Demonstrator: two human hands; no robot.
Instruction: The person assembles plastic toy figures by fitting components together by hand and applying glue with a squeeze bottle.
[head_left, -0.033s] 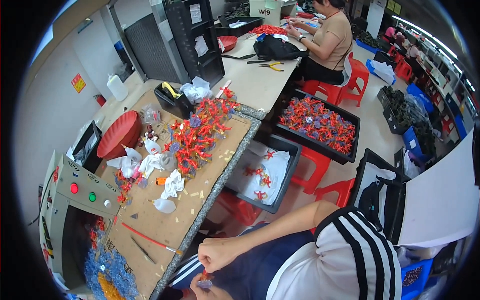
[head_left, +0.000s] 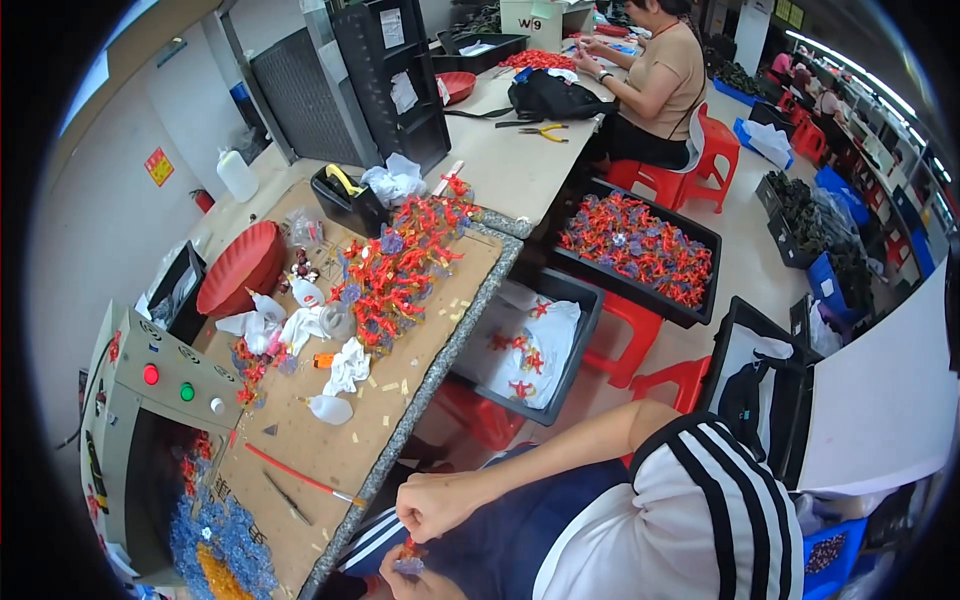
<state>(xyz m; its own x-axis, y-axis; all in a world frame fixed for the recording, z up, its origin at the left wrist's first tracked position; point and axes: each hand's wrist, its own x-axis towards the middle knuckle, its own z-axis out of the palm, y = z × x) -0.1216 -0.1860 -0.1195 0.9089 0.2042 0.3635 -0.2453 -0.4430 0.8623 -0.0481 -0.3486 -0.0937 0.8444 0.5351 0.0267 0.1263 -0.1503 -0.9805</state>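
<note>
Low over my lap, my left hand (head_left: 422, 583) is closed, pinching a small red plastic piece with a clear, pale purple part (head_left: 408, 565). Right above it, my right hand (head_left: 433, 503) is curled into a fist, its fingertips meeting the piece's red upper end. The right fingers hide part of what they grip. Beside my hands runs the worktable (head_left: 400, 410), where a paintbrush with a red handle (head_left: 305, 473) and a thin pointed tool (head_left: 287, 498) lie nearest. A heap of similar red and purple pieces (head_left: 395, 270) covers the table's far part.
White squeeze bottles (head_left: 328, 409) and a red bowl (head_left: 242, 268) stand on the table. A machine with buttons (head_left: 165, 375) is at left, blue pieces (head_left: 215, 535) before it. Bins (head_left: 690, 308) and red stools (head_left: 625, 340) fill the right. A co-worker (head_left: 665, 75) sits beyond.
</note>
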